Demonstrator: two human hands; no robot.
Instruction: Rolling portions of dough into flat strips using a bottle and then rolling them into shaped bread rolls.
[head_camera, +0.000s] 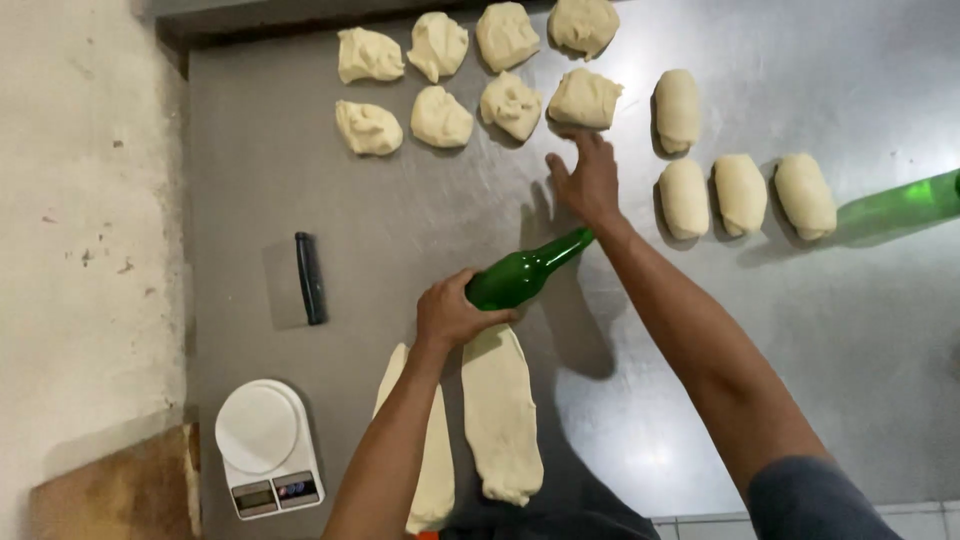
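My left hand (452, 312) grips the body of a green glass bottle (525, 272) lying above two flattened strips of dough (500, 410) on the steel table (300, 190). The bottle's neck points up and right toward my right forearm. Stretched forward, my right hand (585, 180) has its fingers spread, the fingertips at a rough lump of dough (584, 98). Several more rough lumps (440, 117) lie in two rows at the far side. Several rolled dough logs (740, 193) sit to the right of that hand.
A metal bench scraper with a black handle (310, 278) lies left of the bottle. A white kitchen scale (266, 448) stands at the near left corner. Another green bottle (900, 205) lies at the right edge. A pale wall runs along the left.
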